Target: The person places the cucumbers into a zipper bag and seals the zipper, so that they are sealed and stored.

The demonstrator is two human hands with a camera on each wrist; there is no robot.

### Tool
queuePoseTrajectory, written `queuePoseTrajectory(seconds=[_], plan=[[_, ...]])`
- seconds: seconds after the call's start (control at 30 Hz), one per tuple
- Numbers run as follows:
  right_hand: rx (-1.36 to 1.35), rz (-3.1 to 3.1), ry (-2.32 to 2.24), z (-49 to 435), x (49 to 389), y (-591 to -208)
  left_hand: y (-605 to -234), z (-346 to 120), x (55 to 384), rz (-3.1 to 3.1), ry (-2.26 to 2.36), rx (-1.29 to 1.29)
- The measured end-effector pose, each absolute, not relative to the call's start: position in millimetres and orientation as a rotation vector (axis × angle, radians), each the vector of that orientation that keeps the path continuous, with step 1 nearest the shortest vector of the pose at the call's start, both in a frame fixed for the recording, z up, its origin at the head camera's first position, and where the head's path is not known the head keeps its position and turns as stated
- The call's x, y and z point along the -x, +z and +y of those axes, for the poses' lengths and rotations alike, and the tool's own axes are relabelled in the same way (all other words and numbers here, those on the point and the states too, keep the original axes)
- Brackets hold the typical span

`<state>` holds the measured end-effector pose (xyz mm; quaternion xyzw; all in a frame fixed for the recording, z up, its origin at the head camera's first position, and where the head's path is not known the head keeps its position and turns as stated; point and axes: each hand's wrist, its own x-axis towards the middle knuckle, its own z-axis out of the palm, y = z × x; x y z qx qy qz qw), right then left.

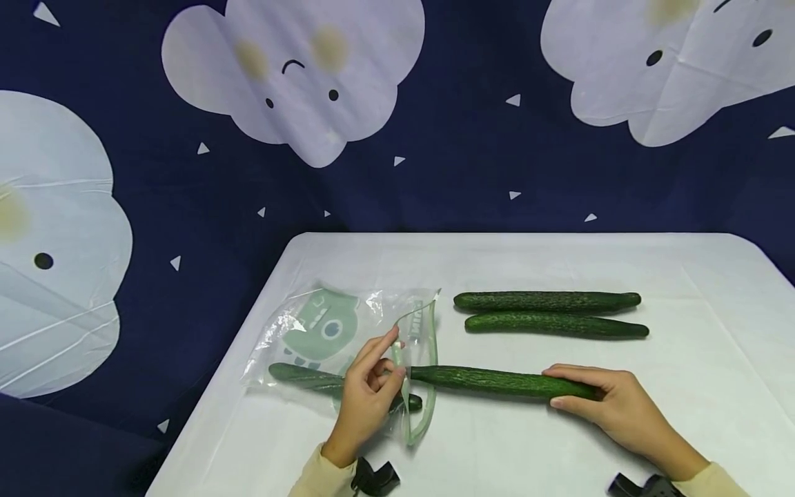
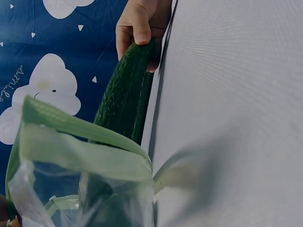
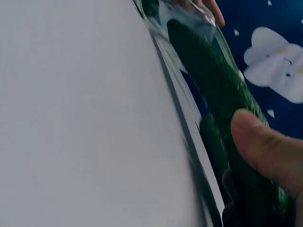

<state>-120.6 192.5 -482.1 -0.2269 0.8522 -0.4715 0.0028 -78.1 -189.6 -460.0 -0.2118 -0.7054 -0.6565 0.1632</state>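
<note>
My right hand grips the right end of a long green cucumber, thumb on the near side. Its left tip is at the mouth of a clear zip bag with a green rim and a green cartoon print. At that mouth, my left hand pinches the rim between thumb and fingers. Another cucumber lies inside the bag, partly hidden behind the left hand. In the left wrist view the green rim stands apart around an opening. The right wrist view has the held cucumber pointing into the bag.
Two more cucumbers lie side by side farther back, a rear one and a front one. All rest on a white-covered table with rounded far corners. Behind it hangs a dark blue cloth with clouds.
</note>
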Motion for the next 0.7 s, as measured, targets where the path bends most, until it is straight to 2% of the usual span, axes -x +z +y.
queuePoseTrajectory(seconds=[0.37,0.7], plan=[[0.675,2.656,-1.642,138.9,104.8,-481.9,-462.7,-191.2,79.4,-2.020,-1.873,0.612],[0.688,2.626,-1.677,110.6,95.8,-482.7,-461.1,-188.7,79.4,-2.022,-1.876,0.620]])
